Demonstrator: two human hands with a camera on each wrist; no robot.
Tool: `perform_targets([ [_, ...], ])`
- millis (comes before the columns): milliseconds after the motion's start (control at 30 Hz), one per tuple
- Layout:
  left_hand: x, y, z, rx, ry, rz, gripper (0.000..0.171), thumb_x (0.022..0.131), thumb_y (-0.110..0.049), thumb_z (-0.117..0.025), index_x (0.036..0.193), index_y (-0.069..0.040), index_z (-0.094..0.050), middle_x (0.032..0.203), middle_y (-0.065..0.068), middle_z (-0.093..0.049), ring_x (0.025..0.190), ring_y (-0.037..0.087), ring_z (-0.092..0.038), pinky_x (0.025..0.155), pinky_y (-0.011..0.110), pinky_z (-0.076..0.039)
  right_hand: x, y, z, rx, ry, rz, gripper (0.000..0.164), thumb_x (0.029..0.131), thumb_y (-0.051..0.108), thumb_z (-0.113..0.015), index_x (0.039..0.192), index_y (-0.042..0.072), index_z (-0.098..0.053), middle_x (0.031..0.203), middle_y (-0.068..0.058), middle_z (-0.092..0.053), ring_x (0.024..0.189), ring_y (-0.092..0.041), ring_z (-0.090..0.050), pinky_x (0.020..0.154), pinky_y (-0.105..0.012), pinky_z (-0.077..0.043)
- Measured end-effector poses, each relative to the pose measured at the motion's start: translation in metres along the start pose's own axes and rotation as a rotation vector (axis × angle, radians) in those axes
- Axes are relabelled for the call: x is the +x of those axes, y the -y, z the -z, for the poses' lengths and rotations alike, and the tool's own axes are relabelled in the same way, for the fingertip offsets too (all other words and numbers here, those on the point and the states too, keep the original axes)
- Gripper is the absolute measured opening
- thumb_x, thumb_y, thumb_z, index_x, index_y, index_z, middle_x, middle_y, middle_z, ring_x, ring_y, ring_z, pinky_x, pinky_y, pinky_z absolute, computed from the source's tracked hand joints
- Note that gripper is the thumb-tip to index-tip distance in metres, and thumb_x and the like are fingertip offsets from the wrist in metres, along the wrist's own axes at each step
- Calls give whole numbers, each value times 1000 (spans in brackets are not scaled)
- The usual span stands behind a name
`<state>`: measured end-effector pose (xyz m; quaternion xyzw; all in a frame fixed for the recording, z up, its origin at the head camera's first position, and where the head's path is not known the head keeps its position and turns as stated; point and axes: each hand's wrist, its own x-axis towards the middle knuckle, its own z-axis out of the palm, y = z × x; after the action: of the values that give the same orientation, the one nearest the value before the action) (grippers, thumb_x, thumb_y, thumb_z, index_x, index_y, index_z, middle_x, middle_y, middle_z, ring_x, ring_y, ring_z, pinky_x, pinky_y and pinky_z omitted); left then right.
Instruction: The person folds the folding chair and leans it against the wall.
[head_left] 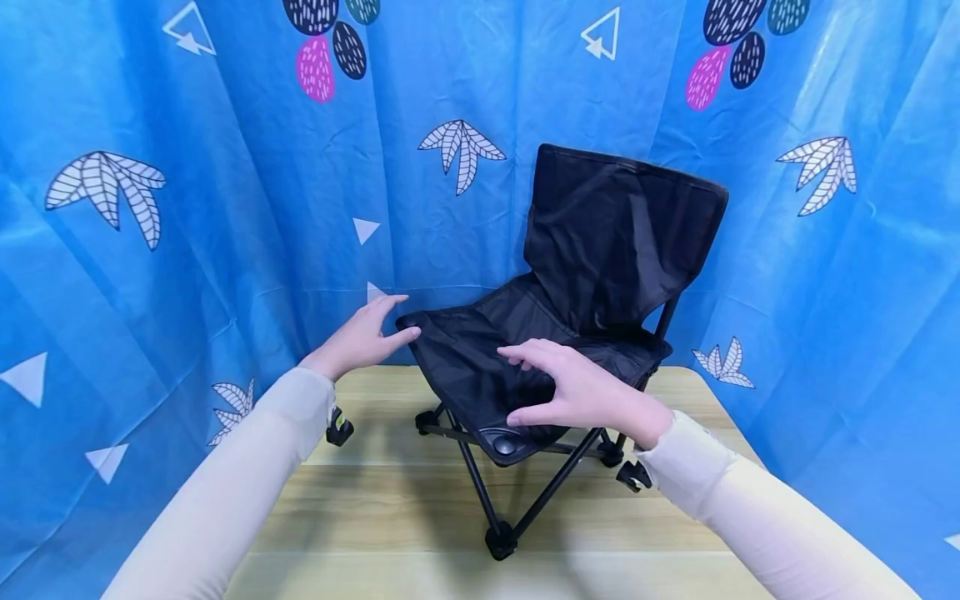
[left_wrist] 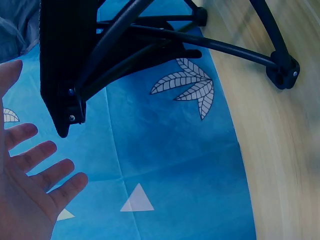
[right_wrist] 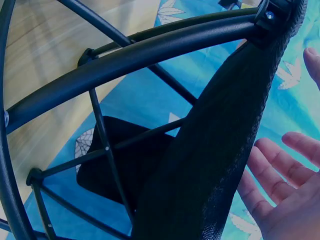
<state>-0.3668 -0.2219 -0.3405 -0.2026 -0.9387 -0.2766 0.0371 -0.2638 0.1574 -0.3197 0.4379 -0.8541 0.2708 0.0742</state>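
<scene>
A black folding chair [head_left: 480,358] stands unfolded on a light wooden surface, its fabric backrest [head_left: 622,233] upright at the back right. My left hand [head_left: 363,337] hovers beside the seat's left front corner, fingers extended and holding nothing. In the left wrist view a gap shows between the fingers [left_wrist: 52,172] and that corner. Over the seat's front right part is my right hand [head_left: 573,387], thumb and fingers spread apart with nothing in them. The right wrist view shows its fingers [right_wrist: 280,175] near the seat's edge; whether they touch the fabric I cannot tell.
Blue patterned curtains [head_left: 187,208] surround the wooden tabletop [head_left: 360,517] at the back and on both sides. Crossed black tube legs [head_left: 555,483] with plastic feet [head_left: 501,540] stand on the wood under the seat.
</scene>
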Motion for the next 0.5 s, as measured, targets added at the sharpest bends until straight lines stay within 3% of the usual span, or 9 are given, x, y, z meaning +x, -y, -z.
perform_targets([
  [333, 7, 4, 4, -2, 13, 6, 85, 109, -59, -58, 172, -10, -29, 178, 20, -28, 154, 46, -45, 123, 66, -41, 0, 7, -2, 4, 24, 18, 81, 90, 36, -91, 157, 8, -56, 144, -16, -68, 123, -31, -68, 106, -50, -58],
  [500, 10, 3, 7, 5, 15, 3, 84, 109, -57, -58, 172, -10, -29, 178, 19, -28, 159, 45, -38, 126, 66, -37, 0, 10, -2, 2, 26, 34, 83, 88, 36, -92, 156, 7, -56, 143, -15, -68, 124, -30, -68, 108, -49, -57],
])
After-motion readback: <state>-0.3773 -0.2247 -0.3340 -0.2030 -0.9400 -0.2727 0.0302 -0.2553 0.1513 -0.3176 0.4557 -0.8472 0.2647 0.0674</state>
